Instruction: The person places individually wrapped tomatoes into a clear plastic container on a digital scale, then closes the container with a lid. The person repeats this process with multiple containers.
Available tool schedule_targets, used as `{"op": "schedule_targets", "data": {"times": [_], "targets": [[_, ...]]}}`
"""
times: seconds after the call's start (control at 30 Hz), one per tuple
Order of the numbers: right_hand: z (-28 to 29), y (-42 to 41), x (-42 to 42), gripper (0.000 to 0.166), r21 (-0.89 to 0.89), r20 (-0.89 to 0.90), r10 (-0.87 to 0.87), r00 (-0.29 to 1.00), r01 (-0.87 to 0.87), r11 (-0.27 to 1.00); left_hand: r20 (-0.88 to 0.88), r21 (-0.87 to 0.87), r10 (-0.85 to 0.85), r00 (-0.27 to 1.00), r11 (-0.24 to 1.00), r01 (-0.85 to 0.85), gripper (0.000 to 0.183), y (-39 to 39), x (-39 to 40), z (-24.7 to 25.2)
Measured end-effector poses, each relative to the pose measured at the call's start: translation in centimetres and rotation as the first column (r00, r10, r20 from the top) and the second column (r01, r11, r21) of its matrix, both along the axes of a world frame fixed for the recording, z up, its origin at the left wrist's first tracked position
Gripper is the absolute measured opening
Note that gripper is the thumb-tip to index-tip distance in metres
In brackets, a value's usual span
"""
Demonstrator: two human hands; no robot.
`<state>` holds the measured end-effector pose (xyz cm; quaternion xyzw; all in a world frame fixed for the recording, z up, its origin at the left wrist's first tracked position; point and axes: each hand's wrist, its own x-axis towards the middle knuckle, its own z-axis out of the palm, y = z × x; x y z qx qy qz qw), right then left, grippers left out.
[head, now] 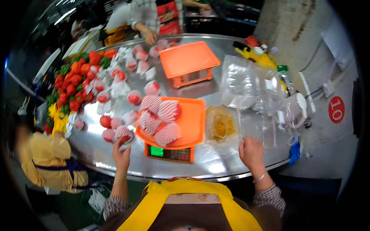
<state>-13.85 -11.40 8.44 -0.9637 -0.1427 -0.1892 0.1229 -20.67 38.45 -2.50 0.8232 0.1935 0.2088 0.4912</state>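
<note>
My left hand point(122, 154) reaches to a tomato in a foam net point(123, 132), fingertips at its lower edge; whether it grips it I cannot tell. At the right, my right hand point(251, 151) pinches the edge of a clear plastic bag point(255, 124). Between the hands an orange tray point(192, 124) sits on a digital scale point(170, 153) with a lit green display. Several red tomatoes in foam nets point(167, 134) fill the tray's left side. Beside the tray, a clear container point(212, 115) holds yellow rubber bands point(224, 127).
Green and red bell peppers point(70, 83) are heaped at the left. A second orange scale point(189, 59) stands farther back, near stacked clear plastic packaging point(240, 83). A co-worker point(55, 161) stands at left; another co-worker's hand point(150, 37) is at the far edge.
</note>
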Motion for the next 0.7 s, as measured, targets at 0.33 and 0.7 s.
{"op": "schedule_targets", "data": {"times": [0.33, 0.7], "targets": [[-7.6, 4.8, -6.1, 0.062, 0.058, -0.180, -0.197, 0.964, 0.210, 0.976, -0.206, 0.461, -0.568, 0.797, 0.661, 0.591, 0.083, -4.2, 10.3, 7.9], [-6.5, 25.2, 2.5, 0.083, 0.446, -0.104, 0.198, 0.975, -0.132, 0.885, 0.097, 0.177, -0.446, 0.890, 0.888, 0.425, 0.073, -4.6, 10.8, 5.5]]}}
